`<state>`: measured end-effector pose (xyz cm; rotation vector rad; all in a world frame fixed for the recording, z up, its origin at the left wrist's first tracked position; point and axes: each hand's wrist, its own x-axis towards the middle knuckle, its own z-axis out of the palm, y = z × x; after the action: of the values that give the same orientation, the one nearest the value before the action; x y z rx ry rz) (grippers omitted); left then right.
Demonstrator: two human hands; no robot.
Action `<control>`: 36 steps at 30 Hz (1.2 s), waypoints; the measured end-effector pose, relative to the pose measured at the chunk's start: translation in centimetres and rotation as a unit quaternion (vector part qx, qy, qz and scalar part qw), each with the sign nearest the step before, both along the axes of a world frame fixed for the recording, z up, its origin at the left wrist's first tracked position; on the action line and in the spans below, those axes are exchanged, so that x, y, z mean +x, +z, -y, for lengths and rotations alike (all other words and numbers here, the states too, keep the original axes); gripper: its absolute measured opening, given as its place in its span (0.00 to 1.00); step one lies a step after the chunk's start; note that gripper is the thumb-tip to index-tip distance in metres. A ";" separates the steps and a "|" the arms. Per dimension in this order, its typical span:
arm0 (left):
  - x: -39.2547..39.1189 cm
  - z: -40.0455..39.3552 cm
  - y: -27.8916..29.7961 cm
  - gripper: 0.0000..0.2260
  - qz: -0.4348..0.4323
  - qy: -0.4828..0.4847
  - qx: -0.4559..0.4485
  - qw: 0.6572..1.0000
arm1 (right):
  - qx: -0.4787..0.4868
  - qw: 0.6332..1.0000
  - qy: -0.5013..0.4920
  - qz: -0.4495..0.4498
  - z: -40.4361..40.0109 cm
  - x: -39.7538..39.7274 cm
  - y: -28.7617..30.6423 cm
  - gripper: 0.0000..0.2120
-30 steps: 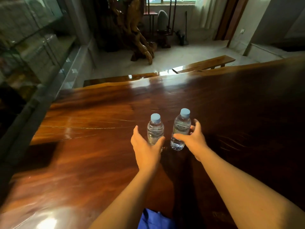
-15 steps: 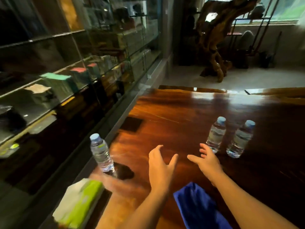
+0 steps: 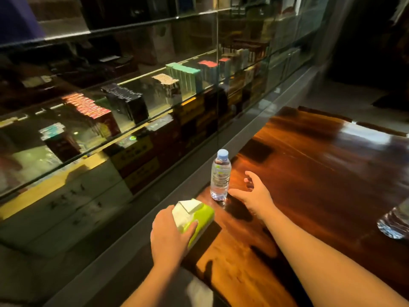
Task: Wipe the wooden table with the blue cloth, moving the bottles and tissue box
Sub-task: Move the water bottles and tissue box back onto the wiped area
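Note:
A green and white tissue box [image 3: 197, 214] lies at the left edge of the glossy wooden table [image 3: 309, 173]. My left hand [image 3: 170, 233] rests on its near end, fingers wrapped over the top. Just beyond it stands a clear water bottle [image 3: 219, 176] with a pale blue cap. My right hand [image 3: 254, 194] hovers open to the right of the bottle's base, thumb close to it but apart. The base of another bottle [image 3: 395, 222] shows at the right edge. The blue cloth is out of view.
A long glass display case [image 3: 132, 96] with stacked boxes on its shelves runs along the table's left side, with a grey ledge [image 3: 181, 196] between case and table. Pale floor [image 3: 345, 96] lies beyond the table's far end.
The view has swung left from the two bottles toward the case. My left hand has come down on the tissue box, and my right hand has reached over beside the third bottle.

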<state>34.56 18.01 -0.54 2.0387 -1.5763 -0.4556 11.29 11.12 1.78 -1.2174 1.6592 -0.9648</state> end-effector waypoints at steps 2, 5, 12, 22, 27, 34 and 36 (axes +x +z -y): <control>0.7 1.0 -1.2 0.44 0.013 -0.015 0.045 0.999 | -0.004 1.000 0.007 0.000 1.5 1.0 -0.7 0.43; 0.9 2.2 -2.8 0.50 0.037 -0.039 0.097 0.994 | -0.006 1.000 0.015 0.010 3.4 2.0 -1.8 0.42; 0.7 4.2 -4.7 0.49 0.087 -0.076 0.160 0.980 | -0.037 0.995 0.003 0.097 6.9 4.2 -4.0 0.32; -0.2 4.8 -6.3 0.44 0.157 -0.095 0.215 0.959 | -0.036 0.992 -0.061 0.107 8.1 4.8 -5.5 0.25; -1.2 5.7 -4.8 0.40 0.177 -0.136 0.173 0.959 | -0.052 0.986 -0.112 0.115 6.6 2.3 -4.0 0.21; -5.9 7.2 -1.0 0.42 0.221 -0.234 0.101 0.941 | -0.065 0.978 -0.164 0.113 2.0 -5.7 -1.4 0.17; -7.4 7.7 0.1 0.43 0.227 -0.256 0.077 0.937 | -0.063 0.974 -0.193 0.102 0.5 -8.0 -0.8 0.20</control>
<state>27.13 10.29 -0.46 1.9173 -2.4443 -0.3063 3.25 10.59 0.99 -0.8515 1.7218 -1.4026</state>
